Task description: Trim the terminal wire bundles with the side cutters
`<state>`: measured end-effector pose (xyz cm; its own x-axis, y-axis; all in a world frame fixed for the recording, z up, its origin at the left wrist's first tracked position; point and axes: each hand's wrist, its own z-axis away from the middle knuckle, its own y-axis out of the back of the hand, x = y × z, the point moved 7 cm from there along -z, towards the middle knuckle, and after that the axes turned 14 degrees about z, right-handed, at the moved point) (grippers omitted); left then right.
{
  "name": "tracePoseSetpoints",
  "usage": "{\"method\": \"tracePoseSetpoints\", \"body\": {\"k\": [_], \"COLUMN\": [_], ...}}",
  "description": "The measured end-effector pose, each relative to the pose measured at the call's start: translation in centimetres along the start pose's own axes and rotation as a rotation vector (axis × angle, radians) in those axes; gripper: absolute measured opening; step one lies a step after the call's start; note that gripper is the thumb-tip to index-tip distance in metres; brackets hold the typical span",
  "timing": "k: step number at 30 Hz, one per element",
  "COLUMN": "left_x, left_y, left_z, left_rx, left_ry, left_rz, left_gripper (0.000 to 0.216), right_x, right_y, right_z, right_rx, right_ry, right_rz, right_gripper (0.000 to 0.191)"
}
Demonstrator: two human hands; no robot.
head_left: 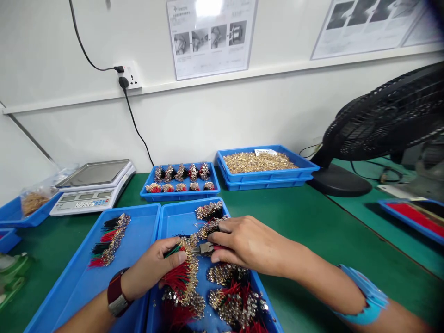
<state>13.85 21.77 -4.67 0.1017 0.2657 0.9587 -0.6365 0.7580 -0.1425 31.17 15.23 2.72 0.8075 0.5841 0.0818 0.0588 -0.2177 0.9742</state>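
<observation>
Head view: the left hand [157, 263] pinches a terminal-tipped wire bundle [178, 277] over the right blue tray [175, 219]; the right hand [243, 240] grips pliers [206, 249], tips beside it — work looks midway; more bundles [229, 298] lie there, another row [113, 240] in the left blue tray [142, 231]; which are finished is unclear.

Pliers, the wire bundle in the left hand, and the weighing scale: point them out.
Pliers [206, 249]: head view, on the metal head.
Wire bundle [179, 276]: head view, on its red wires.
Weighing scale [94, 175]: head view, on the flat top pan.
</observation>
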Motion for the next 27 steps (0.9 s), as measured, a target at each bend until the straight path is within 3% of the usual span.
{"method": "tracePoseSetpoints", "body": {"k": [7,17,27], "left_x": [1.2,1.1,1.7], "left_y": [0.1,-0.2,-0.7], "left_z": [0.3,0.5,0.7], "left_rx": [-0.068,-0.156,-0.169], "left_ry": [-0.08,-0.037,-0.036], "left_rz": [-0.009,0.161,0.181], "left_gripper": [0.041,0.041,0.041], "right_x": [0.0,-0.4,-0.9], "right_y": [0.6,0.9,1.0], "right_z": [0.1,0.1,0.0], "right_rx": [0.052,0.126,0.125], "right_ry": [-0.007,0.019,0.047], "right_rz": [-0.002,0.038,0.054], "right_gripper": [0.049,0.054,0.056]}}
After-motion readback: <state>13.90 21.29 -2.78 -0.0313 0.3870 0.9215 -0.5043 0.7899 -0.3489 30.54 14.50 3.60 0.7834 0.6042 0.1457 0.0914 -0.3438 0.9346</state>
